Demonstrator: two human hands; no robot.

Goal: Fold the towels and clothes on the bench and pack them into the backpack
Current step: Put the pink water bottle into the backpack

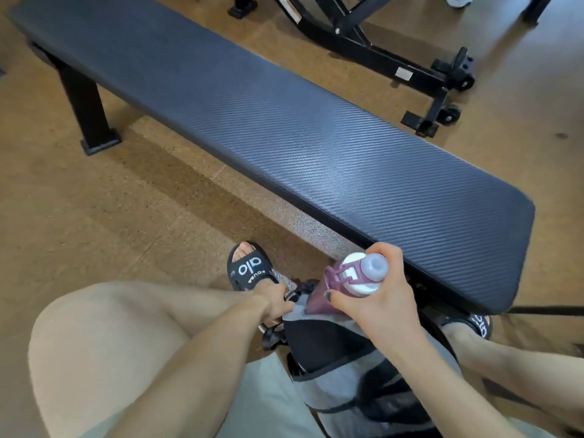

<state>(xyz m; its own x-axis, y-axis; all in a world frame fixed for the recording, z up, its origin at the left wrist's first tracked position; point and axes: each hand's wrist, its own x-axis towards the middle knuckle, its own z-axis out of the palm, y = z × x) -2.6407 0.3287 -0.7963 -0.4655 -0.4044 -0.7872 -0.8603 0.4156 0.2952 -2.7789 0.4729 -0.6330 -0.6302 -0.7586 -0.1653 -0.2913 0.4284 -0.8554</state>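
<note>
Down low, the person sits beside the table (284, 128), a long black padded gym bench with a ribbed surface. Grey-and-black backpack (341, 352) stands on the floor between the person's knees, just in front of the table's near end. Right hand (384, 298) is curled round a purple water bottle (350, 281) with a white cap and clear lid, holding it tilted over the backpack's open top, its lower end touching the bag's edge. Left hand (278, 300) is closed on the backpack's upper edge or strap; which one, hard to tell. Black slides: one (249, 268) on the left foot, another (480, 322) at right under the table end. Black exercise-machine frame (395, 52) stands beyond the table on tan speckled floor (94, 216).
</note>
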